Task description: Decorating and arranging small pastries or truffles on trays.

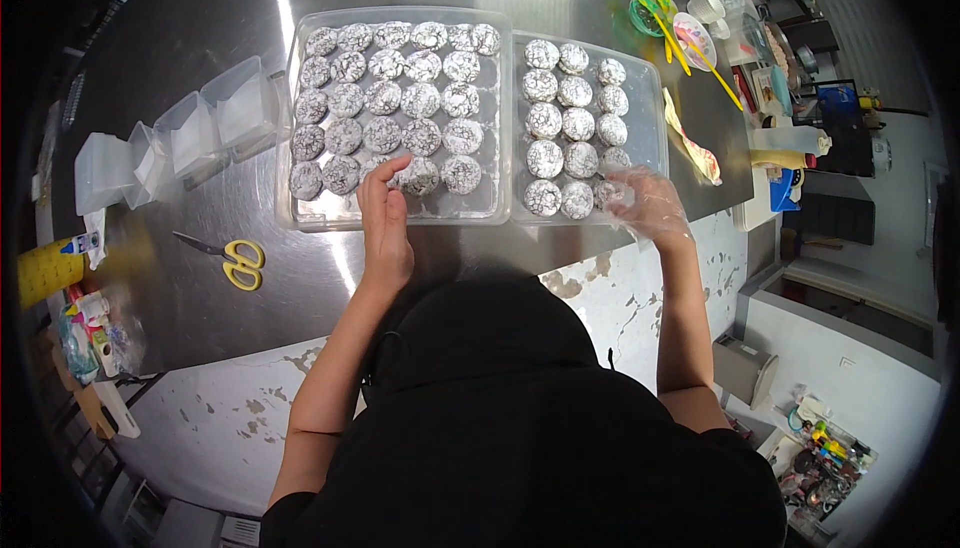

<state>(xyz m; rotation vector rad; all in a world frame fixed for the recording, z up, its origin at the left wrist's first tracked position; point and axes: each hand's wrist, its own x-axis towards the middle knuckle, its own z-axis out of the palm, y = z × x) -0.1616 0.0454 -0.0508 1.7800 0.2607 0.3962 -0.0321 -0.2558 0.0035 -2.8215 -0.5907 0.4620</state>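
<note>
Two clear plastic trays lie side by side on a steel table, the left tray (504,98) wider than the right tray (650,98). Both hold rows of round, dark crinkle cookies dusted with white powder, such as this cookie (420,100). Over the front edge of the left tray rests my left hand (384,218), bare and empty, its fingers stretched out and partly covering a cookie. My right hand (652,204), in a thin clear plastic glove, has its fingers closed around a cookie (606,194) at the right tray's near right corner.
Several clear boxes with white liners (190,133) stand left of the trays. Yellow-handled scissors (240,263) lie in front of them. Spatulas (668,28), a bowl (695,40) and a stained piping bag (692,143) are at the right. The steel table's near edge (290,333) runs before me.
</note>
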